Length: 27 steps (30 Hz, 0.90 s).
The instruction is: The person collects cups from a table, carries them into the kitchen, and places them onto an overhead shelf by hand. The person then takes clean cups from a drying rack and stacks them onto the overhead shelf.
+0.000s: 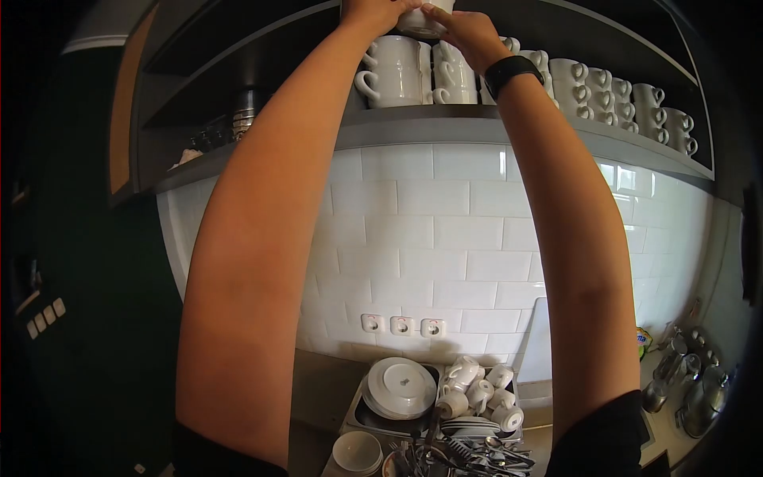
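Both arms reach up to the shelf. A white cup or bowl (425,24) is held between my two hands at the top edge of the view, above the stacked white mugs (395,71). My left hand (372,14) grips its left side, partly cut off by the frame. On its right side are the fingers of my right hand (470,36), with a black watch on the wrist. More stacked white mugs (568,83) stand along the shelf to the right.
Below the grey shelf (421,126) is a white tiled wall with sockets (401,325). Plates (401,387), piled mugs (481,393), bowls (356,451) and cutlery (477,459) lie around the sink. Metal pots (703,401) stand at the right; glasses (208,141) are on the shelf's left.
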### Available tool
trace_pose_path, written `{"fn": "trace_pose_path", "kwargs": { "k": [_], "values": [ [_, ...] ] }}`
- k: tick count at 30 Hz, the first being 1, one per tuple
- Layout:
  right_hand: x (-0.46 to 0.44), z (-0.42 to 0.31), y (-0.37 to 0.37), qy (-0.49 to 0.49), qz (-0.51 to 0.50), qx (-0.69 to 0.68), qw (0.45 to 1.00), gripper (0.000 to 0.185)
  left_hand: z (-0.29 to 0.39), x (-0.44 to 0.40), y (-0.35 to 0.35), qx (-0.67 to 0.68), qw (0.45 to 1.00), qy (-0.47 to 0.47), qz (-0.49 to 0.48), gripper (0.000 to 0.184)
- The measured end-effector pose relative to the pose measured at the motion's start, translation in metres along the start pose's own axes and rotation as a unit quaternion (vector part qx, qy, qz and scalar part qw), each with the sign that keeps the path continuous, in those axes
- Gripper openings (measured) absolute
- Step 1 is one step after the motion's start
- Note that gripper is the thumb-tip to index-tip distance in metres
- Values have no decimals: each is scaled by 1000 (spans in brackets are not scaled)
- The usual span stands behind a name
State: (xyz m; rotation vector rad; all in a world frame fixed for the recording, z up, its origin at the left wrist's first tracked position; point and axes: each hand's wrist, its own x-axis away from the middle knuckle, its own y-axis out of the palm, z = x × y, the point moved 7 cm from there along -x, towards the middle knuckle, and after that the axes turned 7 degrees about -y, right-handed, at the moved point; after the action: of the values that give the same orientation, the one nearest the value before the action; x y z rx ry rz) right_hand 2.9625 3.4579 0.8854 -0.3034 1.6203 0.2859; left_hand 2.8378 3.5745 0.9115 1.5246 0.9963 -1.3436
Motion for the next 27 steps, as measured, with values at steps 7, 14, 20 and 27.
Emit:
{"fn": "trace_pose_path", "kwargs": {
  "k": [7, 14, 20, 27],
  "values": [
    [-29, 32, 13, -35, -23, 245, 969, 57, -22, 0, 5, -23, 999, -27, 30, 32],
    [-31, 36, 32, -40, -25, 216, 975, 65, -33, 2, -2, -55, 996, -55, 51, 32],
    [-49, 56, 46, -142, -41, 365, 919, 65, -46, 3, -3, -68, 995, -66, 42, 31],
    [-37, 57, 45, -67, -6, 313, 947, 62, -45, 6, -4, -72, 989, -129, 5, 33]
  ]
}}
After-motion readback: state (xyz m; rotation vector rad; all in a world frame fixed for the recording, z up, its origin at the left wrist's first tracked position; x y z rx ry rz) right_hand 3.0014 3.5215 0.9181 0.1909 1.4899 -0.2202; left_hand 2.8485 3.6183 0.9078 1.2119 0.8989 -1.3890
